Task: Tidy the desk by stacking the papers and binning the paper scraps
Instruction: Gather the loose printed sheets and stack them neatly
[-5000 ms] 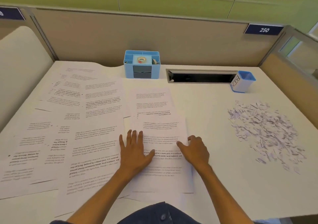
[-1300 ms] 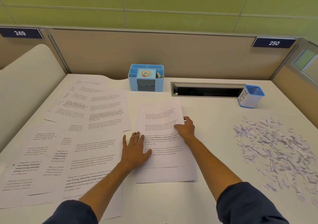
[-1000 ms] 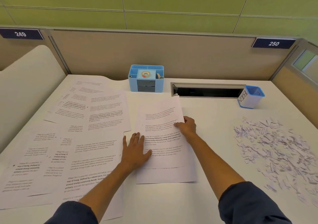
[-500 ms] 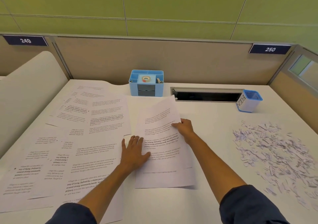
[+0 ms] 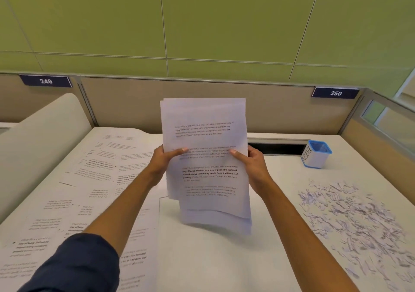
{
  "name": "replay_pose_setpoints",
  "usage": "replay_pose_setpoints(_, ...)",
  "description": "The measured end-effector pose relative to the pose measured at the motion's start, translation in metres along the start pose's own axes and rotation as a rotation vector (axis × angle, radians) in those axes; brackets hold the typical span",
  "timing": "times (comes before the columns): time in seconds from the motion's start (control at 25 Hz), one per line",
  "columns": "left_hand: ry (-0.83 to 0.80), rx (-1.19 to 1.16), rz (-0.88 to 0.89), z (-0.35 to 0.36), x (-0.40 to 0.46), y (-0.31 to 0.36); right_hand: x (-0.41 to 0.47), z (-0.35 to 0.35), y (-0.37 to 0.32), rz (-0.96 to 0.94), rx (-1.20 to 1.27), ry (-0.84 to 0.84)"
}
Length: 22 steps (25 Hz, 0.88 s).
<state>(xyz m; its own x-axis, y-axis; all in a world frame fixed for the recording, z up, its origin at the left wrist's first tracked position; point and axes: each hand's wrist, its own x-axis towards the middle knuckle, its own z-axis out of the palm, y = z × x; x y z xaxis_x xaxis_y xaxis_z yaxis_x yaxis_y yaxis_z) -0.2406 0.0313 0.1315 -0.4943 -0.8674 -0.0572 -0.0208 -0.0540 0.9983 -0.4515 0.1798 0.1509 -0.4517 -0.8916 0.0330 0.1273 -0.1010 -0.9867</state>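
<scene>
I hold a small stack of printed sheets (image 5: 205, 134) upright above the middle of the desk, its lower edge hanging just over the desktop. My left hand (image 5: 162, 161) grips the stack's left edge, thumb on the front. My right hand (image 5: 252, 163) grips the right edge the same way. Several more printed sheets (image 5: 89, 179) lie spread and overlapping across the left half of the desk. A wide heap of paper scraps (image 5: 350, 220) lies on the right side. A small blue-rimmed white bin (image 5: 315, 154) stands at the back right.
The white desk (image 5: 224, 258) ends at a beige partition (image 5: 125, 105) at the back and a glass side panel (image 5: 390, 123) on the right. A dark cable slot (image 5: 276, 148) runs along the back edge beside the bin. The held stack hides whatever is behind it.
Both hands have lifted the middle sheets off the desk and stood them upright as one stack. Before, my left hand lay flat on them and my right was raising one sheet's edge.
</scene>
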Motion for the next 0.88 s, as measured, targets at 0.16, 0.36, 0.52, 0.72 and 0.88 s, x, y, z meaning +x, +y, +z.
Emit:
replay_pose_setpoints(0.16,-0.032,-0.011,0.094,0.010,-0.001,0.016,-0.002,-0.002,-0.003,-0.079,-0.004,0.077)
replay_pose_setpoints(0.36,-0.016,-0.042,0.109,0.024,-0.014,0.001,-0.010,-0.004,0.015,-0.078,-0.048,0.147)
replay_pose_setpoints(0.52,-0.017,-0.003,0.088,0.035,-0.021,-0.003,-0.020,-0.004,0.018,-0.141,-0.147,0.241)
replay_pose_setpoints(0.72,-0.028,-0.029,0.114,0.044,-0.014,0.013,-0.025,-0.007,-0.003,-0.374,-0.369,0.374)
replay_pose_setpoints(0.88,-0.028,-0.065,0.131,0.057,-0.012,0.021,-0.018,-0.006,-0.018,-0.431,-0.382,0.388)
